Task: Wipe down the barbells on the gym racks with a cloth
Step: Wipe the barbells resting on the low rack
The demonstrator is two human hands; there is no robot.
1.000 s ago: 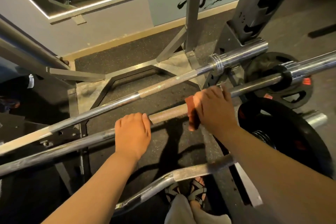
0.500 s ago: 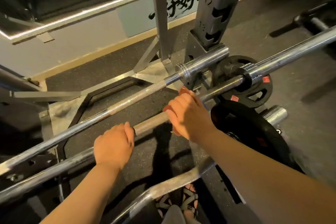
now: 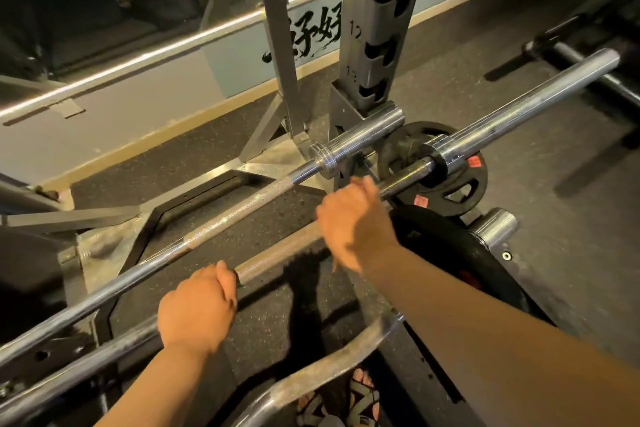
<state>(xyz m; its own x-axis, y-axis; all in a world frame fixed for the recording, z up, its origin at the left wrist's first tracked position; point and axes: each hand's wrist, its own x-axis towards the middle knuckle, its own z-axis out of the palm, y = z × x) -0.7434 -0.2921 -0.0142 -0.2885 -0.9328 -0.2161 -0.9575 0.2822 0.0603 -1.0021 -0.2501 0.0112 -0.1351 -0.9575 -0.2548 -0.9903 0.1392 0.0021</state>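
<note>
Mid-wipe: L hand (image 3: 197,308) grips barbell (image 3: 277,260), steadying; R hand (image 3: 353,218) curls round it nr plate (image 3: 476,180), cloth hidden. Next: slide R along w/ pressure.

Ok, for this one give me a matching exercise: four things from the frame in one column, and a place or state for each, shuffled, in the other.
Things:
1. left hand
2. right hand
3. curved bar
4. small black plate

Places or states:
A. carries red labels
B. curled over the near barbell at the upper end of its knurling
C. lowest bar in view
D. grips the near barbell at the lower end of its knurling

Pairs: 1-D, 2-B, 3-C, 4-A.
</note>
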